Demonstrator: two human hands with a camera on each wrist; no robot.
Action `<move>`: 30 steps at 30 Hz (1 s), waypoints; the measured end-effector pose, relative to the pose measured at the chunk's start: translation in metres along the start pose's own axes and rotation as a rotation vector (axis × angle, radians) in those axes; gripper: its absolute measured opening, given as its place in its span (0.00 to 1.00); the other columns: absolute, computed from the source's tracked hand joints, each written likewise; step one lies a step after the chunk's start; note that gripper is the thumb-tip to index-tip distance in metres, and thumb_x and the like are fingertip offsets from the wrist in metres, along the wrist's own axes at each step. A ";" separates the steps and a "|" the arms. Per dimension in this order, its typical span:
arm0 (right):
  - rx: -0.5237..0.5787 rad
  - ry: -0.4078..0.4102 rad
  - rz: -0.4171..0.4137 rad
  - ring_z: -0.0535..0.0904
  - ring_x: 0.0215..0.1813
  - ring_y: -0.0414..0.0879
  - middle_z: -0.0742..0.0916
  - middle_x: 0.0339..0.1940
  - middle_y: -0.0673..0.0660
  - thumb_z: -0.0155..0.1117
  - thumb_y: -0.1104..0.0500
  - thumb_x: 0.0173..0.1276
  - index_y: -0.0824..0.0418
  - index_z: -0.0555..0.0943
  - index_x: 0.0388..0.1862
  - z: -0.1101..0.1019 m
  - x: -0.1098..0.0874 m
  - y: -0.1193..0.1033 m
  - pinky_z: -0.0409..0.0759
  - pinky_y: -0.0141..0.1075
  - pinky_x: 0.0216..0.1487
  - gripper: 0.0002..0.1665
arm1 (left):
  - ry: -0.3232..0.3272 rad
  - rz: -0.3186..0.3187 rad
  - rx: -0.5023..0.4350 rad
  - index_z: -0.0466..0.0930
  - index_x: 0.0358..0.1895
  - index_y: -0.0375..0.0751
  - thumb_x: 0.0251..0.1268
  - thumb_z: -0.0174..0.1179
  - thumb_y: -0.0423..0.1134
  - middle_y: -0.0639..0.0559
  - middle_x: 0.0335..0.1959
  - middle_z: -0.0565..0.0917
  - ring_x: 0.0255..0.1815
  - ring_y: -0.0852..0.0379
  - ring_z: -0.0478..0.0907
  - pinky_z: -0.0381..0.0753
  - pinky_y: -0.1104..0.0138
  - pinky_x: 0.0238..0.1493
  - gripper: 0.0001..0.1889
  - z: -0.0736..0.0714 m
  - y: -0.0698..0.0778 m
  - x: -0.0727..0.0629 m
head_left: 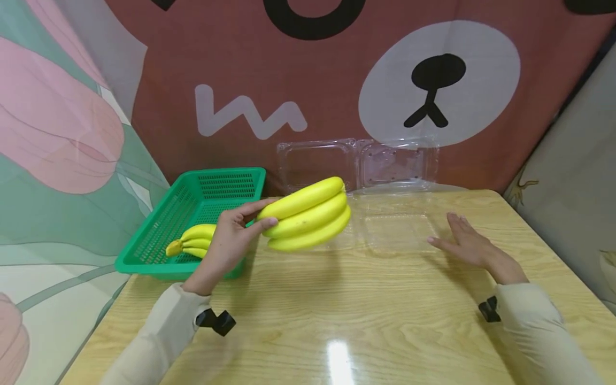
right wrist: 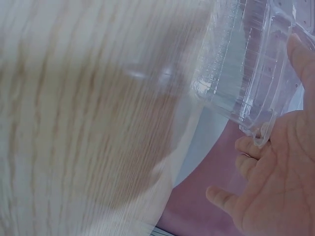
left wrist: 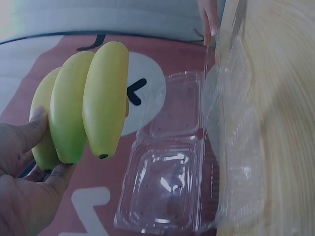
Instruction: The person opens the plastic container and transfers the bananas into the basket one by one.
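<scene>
My left hand grips a bunch of yellow bananas by one end, thumb on one side and fingers beneath. The bunch hangs above the table, in front of two clear plastic clamshell boxes; in the left wrist view the bananas show greenish tips. Both boxes stand open side by side, their lids raised against the backdrop. The right box has my right hand beside it, fingers extended and holding nothing. From the right wrist, the fingers appear right at the corner of the clear box.
A green perforated basket stands at the left of the wooden table, with another bunch of bananas inside, partly hidden by my left hand. A backdrop with a cartoon bear rises directly behind the table's far edge.
</scene>
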State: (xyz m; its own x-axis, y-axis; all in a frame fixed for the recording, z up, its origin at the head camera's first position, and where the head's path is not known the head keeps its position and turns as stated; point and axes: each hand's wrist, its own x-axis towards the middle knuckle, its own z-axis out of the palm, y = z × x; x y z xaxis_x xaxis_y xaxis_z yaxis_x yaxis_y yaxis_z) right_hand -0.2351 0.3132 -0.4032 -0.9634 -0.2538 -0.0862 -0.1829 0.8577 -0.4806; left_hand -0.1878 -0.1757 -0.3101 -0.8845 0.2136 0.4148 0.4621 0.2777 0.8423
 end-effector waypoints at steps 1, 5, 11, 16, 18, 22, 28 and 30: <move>0.004 0.000 0.000 0.30 0.73 0.71 0.39 0.74 0.77 0.49 0.36 0.72 0.74 0.31 0.74 0.000 0.000 0.000 0.38 0.69 0.65 0.59 | 0.002 -0.008 0.003 0.82 0.57 0.45 0.63 0.66 0.40 0.53 0.52 0.83 0.52 0.57 0.78 0.80 0.69 0.43 0.19 -0.003 -0.001 0.000; 0.010 -0.004 -0.001 0.29 0.73 0.71 0.38 0.73 0.77 0.48 0.36 0.73 0.74 0.30 0.74 0.000 0.000 0.001 0.38 0.70 0.64 0.59 | 0.015 -0.042 0.003 0.81 0.59 0.45 0.64 0.65 0.42 0.51 0.54 0.83 0.52 0.57 0.77 0.80 0.72 0.39 0.20 -0.015 -0.003 -0.002; 0.014 -0.010 -0.001 0.29 0.73 0.71 0.39 0.73 0.78 0.48 0.36 0.73 0.75 0.30 0.73 0.000 0.000 0.002 0.38 0.70 0.65 0.59 | 0.053 -0.049 0.017 0.80 0.60 0.42 0.64 0.65 0.42 0.48 0.54 0.82 0.52 0.57 0.78 0.81 0.70 0.43 0.21 -0.032 -0.007 -0.006; 0.002 -0.019 0.004 0.28 0.73 0.72 0.39 0.73 0.78 0.47 0.35 0.73 0.75 0.29 0.73 0.001 0.001 0.003 0.38 0.71 0.64 0.59 | 0.102 -0.039 0.045 0.80 0.59 0.42 0.65 0.64 0.41 0.49 0.53 0.83 0.51 0.58 0.79 0.81 0.71 0.42 0.20 -0.043 -0.008 -0.008; -0.006 -0.020 0.007 0.28 0.72 0.72 0.39 0.73 0.79 0.46 0.35 0.73 0.75 0.29 0.73 0.002 0.001 0.004 0.39 0.71 0.63 0.59 | 0.117 -0.035 0.052 0.80 0.59 0.42 0.65 0.64 0.41 0.49 0.52 0.83 0.49 0.58 0.80 0.81 0.71 0.41 0.20 -0.046 -0.008 -0.008; -0.015 -0.012 0.013 0.29 0.73 0.72 0.39 0.73 0.78 0.46 0.34 0.73 0.75 0.29 0.73 0.002 0.002 0.003 0.39 0.72 0.62 0.59 | 0.149 -0.045 0.078 0.80 0.60 0.42 0.66 0.64 0.41 0.49 0.52 0.84 0.44 0.59 0.81 0.81 0.72 0.34 0.20 -0.053 -0.010 -0.009; -0.008 -0.014 0.020 0.28 0.73 0.71 0.38 0.73 0.78 0.45 0.34 0.73 0.75 0.29 0.73 0.003 0.003 -0.001 0.39 0.72 0.62 0.59 | 0.189 -0.091 0.087 0.79 0.61 0.43 0.65 0.64 0.43 0.52 0.51 0.84 0.39 0.60 0.82 0.80 0.72 0.31 0.21 -0.061 -0.014 -0.010; -0.009 -0.017 0.021 0.28 0.72 0.71 0.38 0.73 0.78 0.45 0.34 0.73 0.75 0.29 0.73 0.003 0.004 -0.001 0.38 0.72 0.62 0.59 | 0.197 -0.099 0.076 0.79 0.61 0.42 0.65 0.64 0.42 0.54 0.50 0.84 0.40 0.60 0.82 0.80 0.73 0.33 0.22 -0.064 -0.014 -0.011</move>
State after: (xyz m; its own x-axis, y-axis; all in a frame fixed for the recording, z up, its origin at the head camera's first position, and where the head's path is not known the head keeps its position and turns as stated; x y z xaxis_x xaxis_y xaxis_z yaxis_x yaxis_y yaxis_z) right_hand -0.2377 0.3098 -0.4052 -0.9636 -0.2432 -0.1112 -0.1645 0.8669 -0.4707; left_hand -0.1889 -0.2417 -0.3043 -0.9178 -0.0027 0.3971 0.3697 0.3592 0.8569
